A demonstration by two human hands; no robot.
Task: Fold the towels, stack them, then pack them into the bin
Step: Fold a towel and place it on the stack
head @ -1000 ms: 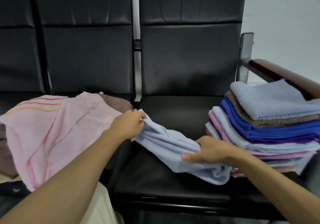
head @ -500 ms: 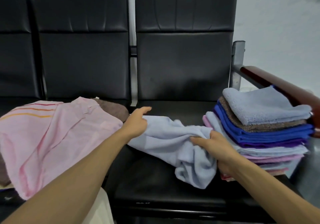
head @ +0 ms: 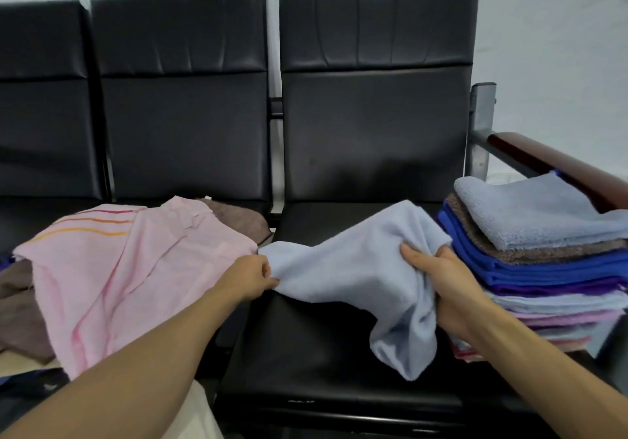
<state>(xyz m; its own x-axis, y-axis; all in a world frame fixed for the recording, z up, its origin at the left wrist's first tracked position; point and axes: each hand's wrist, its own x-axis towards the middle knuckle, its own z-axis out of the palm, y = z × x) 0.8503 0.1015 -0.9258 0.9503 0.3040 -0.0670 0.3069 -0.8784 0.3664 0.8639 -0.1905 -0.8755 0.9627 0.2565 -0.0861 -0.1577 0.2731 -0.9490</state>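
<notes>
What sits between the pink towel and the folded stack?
In the head view, the light blue towel, gripped by the left hand and right hand, stretches over the black seat between them.

Light: soft, even, cool, indoor; source out of view. Tone: the pale wall (head: 543,30) reads flat and grey-blue. Sheen: dull streaks along the creases of the black seat backs (head: 373,115). Shadows: a faint blurred patch low on the right seat back; a dark pool on the seat (head: 306,353) beneath the hanging light blue towel (head: 356,268). Sharpness: fair at centre, slightly smeared throughout. Edges: wide-angle bowing of the seat backs' top lines; forearms (head: 136,370) soft at the bottom corners.
</notes>
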